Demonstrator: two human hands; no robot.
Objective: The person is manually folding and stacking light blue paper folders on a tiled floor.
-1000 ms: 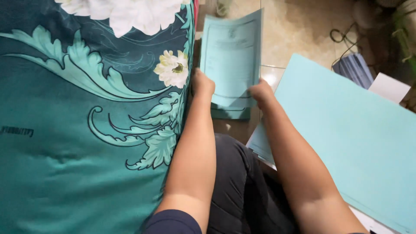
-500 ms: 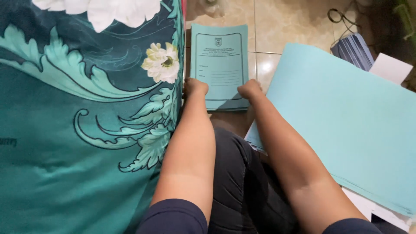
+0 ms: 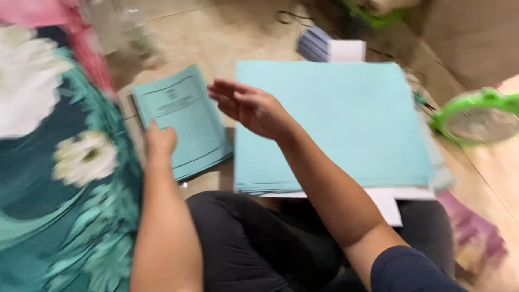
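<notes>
The left hand (image 3: 160,141) rests on the near-left edge of a small stack of teal printed booklets (image 3: 186,121) that lies on the tiled floor (image 3: 216,32). Its fingers are curled together and press down on the top booklet; whether a thumb goes under the edge, I cannot tell. The booklets spread away from this grip, forward and to the right.

The right hand (image 3: 251,105) hovers in the air with the palm open and the fingers spread — its grip holds nothing. It is just beside the right edge of the booklets and does not touch them. Directly under and to the right of this hand lies a big stack of plain light-blue sheets (image 3: 346,124), with some white paper (image 3: 389,203) showing beneath the near edge.

To the left of the left hand there is a teal cloth with large white flowers (image 3: 59,162), touching the forearm. Beyond the sheets, far from both grips, lies a blue-and-white bundle of paper (image 3: 330,50). Well to the right stands a round green object (image 3: 478,116) — it is blurred.
</notes>
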